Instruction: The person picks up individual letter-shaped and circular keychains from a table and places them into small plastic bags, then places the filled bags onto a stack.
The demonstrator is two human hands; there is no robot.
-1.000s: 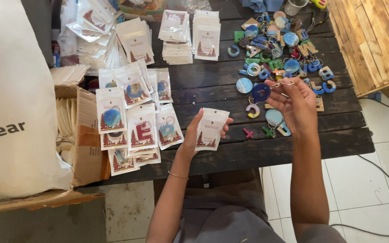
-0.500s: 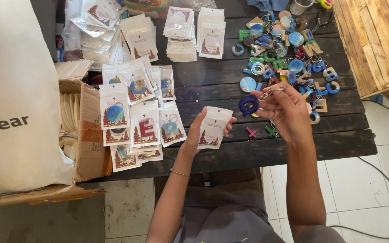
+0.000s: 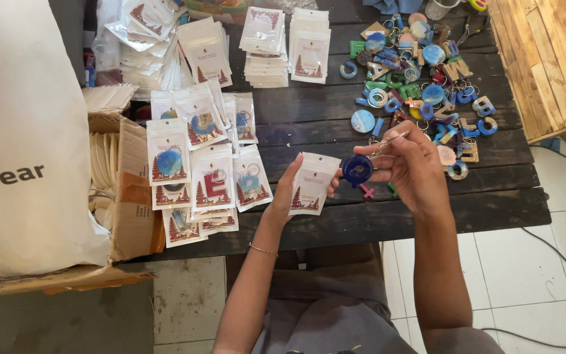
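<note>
My hands meet near the middle of the frame: my right hand (image 3: 409, 169) pinches the metal ring and chain of a dark blue ring-shaped keychain (image 3: 358, 169), and my left hand (image 3: 291, 190) is closed on a small white pouch (image 3: 314, 184), thumb on one edge and fingers behind it. The keychain hangs just right of the pouch's upper corner, nearly touching it, above the desk (image 3: 335, 131) rather than resting on it. I judge the charm to be light and rigid with a glossy, somewhat slippery face, so the ring and chain give the surer hold, while the pouch is thin, limp and crinkly and is best held by its side edges so that the mouth can gape. Just below the keychain a small pink cross charm (image 3: 366, 191) lies on the dark planks. Toward the upper right of the frame spreads a heap of coloured letter keychains (image 3: 420, 85). Left of my left hand lie rows of filled pouches (image 3: 204, 164), and stacks of empty pouches (image 3: 286, 46) stand at the top centre. At the far left a cardboard box (image 3: 129, 196) sits under a big white bag (image 3: 27, 131).
</note>
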